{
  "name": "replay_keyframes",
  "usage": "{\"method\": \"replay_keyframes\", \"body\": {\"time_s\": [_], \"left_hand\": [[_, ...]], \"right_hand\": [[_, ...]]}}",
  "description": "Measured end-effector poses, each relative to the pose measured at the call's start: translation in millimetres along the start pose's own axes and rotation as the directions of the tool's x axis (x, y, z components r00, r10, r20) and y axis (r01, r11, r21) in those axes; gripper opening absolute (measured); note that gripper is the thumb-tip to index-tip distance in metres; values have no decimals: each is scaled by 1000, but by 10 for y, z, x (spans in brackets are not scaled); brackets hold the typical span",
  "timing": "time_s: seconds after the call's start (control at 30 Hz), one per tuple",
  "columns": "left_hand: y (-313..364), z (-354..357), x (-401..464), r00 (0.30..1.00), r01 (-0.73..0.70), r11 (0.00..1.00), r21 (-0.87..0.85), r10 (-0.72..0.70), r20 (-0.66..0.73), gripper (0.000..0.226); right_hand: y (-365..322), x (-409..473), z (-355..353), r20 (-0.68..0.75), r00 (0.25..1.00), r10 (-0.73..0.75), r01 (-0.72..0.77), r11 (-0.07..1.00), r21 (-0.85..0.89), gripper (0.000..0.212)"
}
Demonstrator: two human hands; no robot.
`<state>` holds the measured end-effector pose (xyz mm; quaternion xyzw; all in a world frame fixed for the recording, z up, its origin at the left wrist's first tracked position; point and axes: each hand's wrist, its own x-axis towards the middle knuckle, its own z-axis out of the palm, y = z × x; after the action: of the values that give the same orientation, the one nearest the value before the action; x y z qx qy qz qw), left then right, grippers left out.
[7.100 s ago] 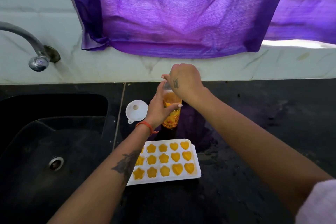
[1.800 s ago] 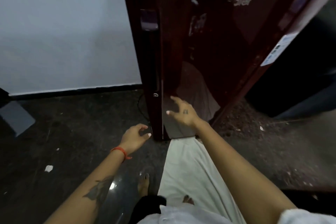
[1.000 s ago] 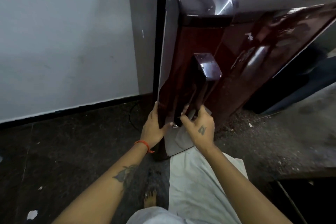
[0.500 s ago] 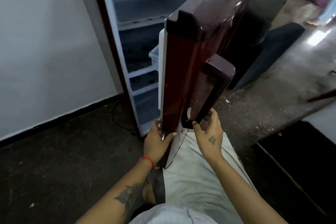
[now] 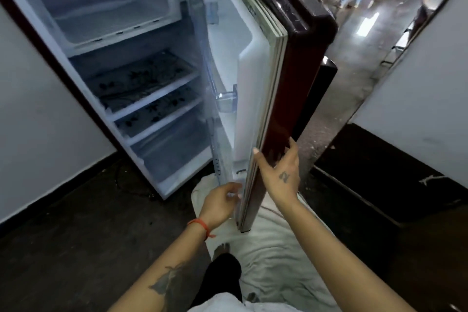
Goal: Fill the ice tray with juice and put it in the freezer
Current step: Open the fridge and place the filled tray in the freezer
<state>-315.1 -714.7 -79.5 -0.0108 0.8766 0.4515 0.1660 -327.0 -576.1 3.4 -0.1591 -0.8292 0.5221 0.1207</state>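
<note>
A small maroon fridge stands open in front of me. Its freezer compartment [image 5: 101, 7] at the top looks empty, with white walls. The fridge door [image 5: 255, 63] is swung wide toward me, edge on. My left hand [image 5: 221, 204] curls around the door's lower inner edge. My right hand [image 5: 281, 172] lies flat with spread fingers against the door's dark outer face. The ice tray and the juice bottle are out of view.
Two patterned glass shelves [image 5: 144, 83] and a clear bottom drawer [image 5: 174, 152] sit inside the fridge. White walls flank both sides. The floor is dark stone. My white garment [image 5: 273, 248] hangs below the door. A doorway opens at the upper right.
The door has swung much wider, showing the whole interior. My right hand left the handle and now rests flat on the door's outer face. My left hand stays at the lower edge.
</note>
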Motion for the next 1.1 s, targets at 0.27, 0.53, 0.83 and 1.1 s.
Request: {"method": "replay_keyframes", "body": {"time_s": [0.27, 0.53, 0.83, 1.1], "left_hand": [[568, 97, 665, 994, -74, 997, -16, 72, -85, 50], [1349, 419, 1692, 999, -34, 956, -291, 41, 18, 93], [1924, 736, 2418, 960, 280, 614, -738, -193, 204, 80], [2299, 825, 2991, 880, 473, 460, -751, -277, 385, 9]], "right_hand": [[417, 725, -574, -133, 989, 65, -64, 998, 16, 71], [678, 1530, -1005, -168, 967, 190, -171, 978, 121, 64], [780, 2574, -1338, -168, 919, 357, -329, 929, 172, 56], [770, 3360, -1474, -172, 901, 397, -368, 912, 180, 48]]}}
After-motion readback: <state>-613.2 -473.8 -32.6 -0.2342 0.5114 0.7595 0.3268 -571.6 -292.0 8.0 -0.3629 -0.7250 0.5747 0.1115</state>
